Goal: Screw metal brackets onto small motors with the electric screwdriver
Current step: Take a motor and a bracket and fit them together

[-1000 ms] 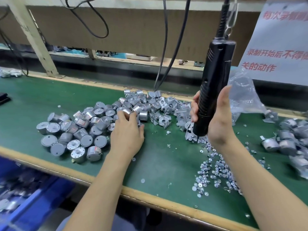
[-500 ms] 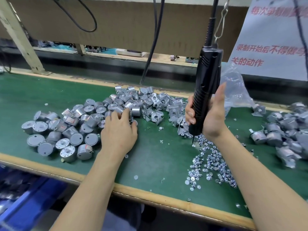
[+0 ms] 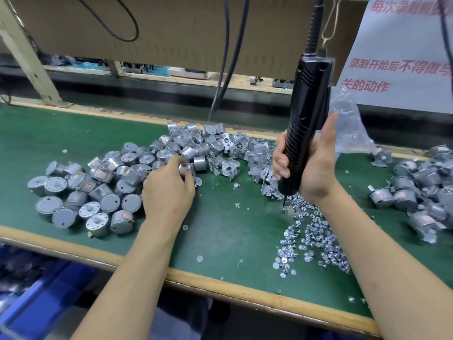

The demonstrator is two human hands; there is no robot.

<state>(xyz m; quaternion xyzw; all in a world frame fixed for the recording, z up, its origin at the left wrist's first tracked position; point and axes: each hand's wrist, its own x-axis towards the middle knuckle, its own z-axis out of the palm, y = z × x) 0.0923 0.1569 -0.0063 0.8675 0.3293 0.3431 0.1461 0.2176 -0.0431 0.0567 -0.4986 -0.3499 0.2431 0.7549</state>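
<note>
Green-matted bench point(image 3: 232, 229), cardboard backboard point(image 3: 171, 33) behind, red-lettered sign point(image 3: 402, 52) top right, blue bin point(image 3: 36, 290) below the front edge. Stock is sorted by kind, I'd say so each part is one reach away: loose motors point(image 3: 103, 182) heaped left, metal brackets point(image 3: 230, 153) centre-back, screws point(image 3: 316, 239) scattered front-right, what look like bracketed motors point(image 3: 416, 190) piled far right near a clear plastic bag point(image 3: 348, 126).

My left grip point(image 3: 169, 190) lies palm down at the motor heap's right edge, wrist low, fingertips curled and pinching one motor point(image 3: 186, 168); how firm, I can't tell.

My right grip point(image 3: 316, 165) is clenched round the lower barrel of the electric screwdriver point(image 3: 306, 123), palm facing left, thumb straight up the far side. The tool hangs near upright from a hook and cable point(image 3: 328, 20), so its weight is carried. The bit is down at the near end of the screws, likely picking one up.

No bracket is in hand yet, so I judge this as parts fetching.
</note>
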